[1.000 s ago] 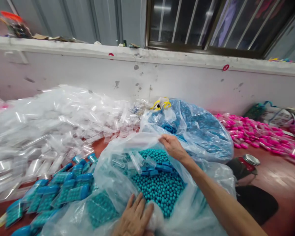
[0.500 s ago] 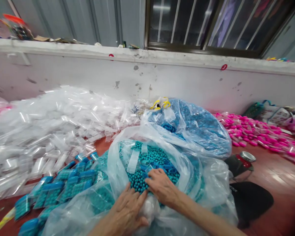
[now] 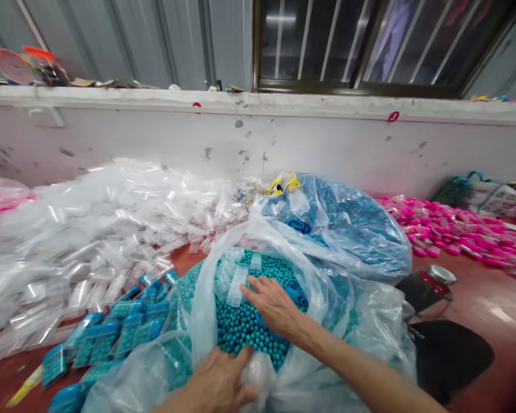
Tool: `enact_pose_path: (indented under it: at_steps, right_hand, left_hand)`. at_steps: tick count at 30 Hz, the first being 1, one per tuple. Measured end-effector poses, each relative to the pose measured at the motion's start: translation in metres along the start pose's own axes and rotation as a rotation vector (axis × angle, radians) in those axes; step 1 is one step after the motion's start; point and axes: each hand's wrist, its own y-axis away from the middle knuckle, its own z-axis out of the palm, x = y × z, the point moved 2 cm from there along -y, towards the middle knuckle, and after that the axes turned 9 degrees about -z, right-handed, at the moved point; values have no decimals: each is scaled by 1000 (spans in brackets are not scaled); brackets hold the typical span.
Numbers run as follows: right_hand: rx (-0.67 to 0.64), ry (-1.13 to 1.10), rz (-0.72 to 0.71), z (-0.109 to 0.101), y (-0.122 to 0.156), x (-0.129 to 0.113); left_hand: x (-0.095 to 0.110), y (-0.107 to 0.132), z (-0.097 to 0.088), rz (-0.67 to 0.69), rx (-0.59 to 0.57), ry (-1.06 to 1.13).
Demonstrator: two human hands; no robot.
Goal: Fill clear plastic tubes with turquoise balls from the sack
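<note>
A large clear plastic bag [image 3: 204,292] stands with its mouth wide, full of small teal beads [image 3: 234,327]. Several clear plastic cases [image 3: 237,285] lie on the beads, with blue pieces [image 3: 298,295] at the right side. My right hand [image 3: 273,304] is open over the beads, fingers stretched left, the fingertips beside a clear case. At the near rim is my left hand [image 3: 217,378], thumb and forefinger apart beside bunched plastic; its other fingertips dip out of sight at the beads.
Bead-filled cases with blue caps [image 3: 105,338] lie at left, before a heap of clear cases [image 3: 90,229]. Behind stands a bag of blue pieces [image 3: 348,223]. Pink pieces [image 3: 460,226], a silver-lidded jar [image 3: 441,278] and a black object [image 3: 451,350] are at right.
My right hand has moved up and left across the beads to the clear case. My left hand has drawn back slightly toward the near rim. The view has shifted a little.
</note>
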Motion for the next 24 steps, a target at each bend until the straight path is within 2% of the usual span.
enact_pose_path:
  at_steps: [3, 5, 6, 9, 11, 13, 14, 16, 18, 20, 22, 24]
  right_hand:
    - [-16, -25, -79, 20, -40, 5]
    - [-19, -122, -57, 30, -52, 16]
    - [25, -205, -21, 31, -52, 22]
    - [304, -597, 214, 21, -39, 40]
    - [459, -966, 434, 10, -24, 43]
    - [525, -1350, 597, 2, -11, 37]
    - [546, -1512, 642, 0, -6, 32]
    - [582, -1712, 685, -2, 3, 22]
    - [574, -1740, 710, 0, 11, 15]
    - [529, -1702, 735, 5, 16, 11]
    - [509, -1728, 759, 11, 20, 10]
    - [533, -1807, 778, 15, 22, 12]
  left_hand:
    - [-9, -5, 8, -39, -2, 100]
    - [-20, -13, 11, -83, 89, 278]
    - [-26, -17, 11, -116, 161, 395]
    - [-37, -32, -1, -181, 442, 683]
    - [-33, -42, -13, -137, 618, 678]
    - [-23, -49, -24, -51, 732, 569]
    - [-18, -52, -27, -18, 737, 513]
    - [-9, -58, -27, 10, 634, 437]
    - [-5, -62, -23, -19, 479, 385]
    - [-5, -63, -18, -19, 377, 388]
    - [-6, -64, -15, 23, 293, 534]
    - [-8, -64, -13, 37, 181, 784]
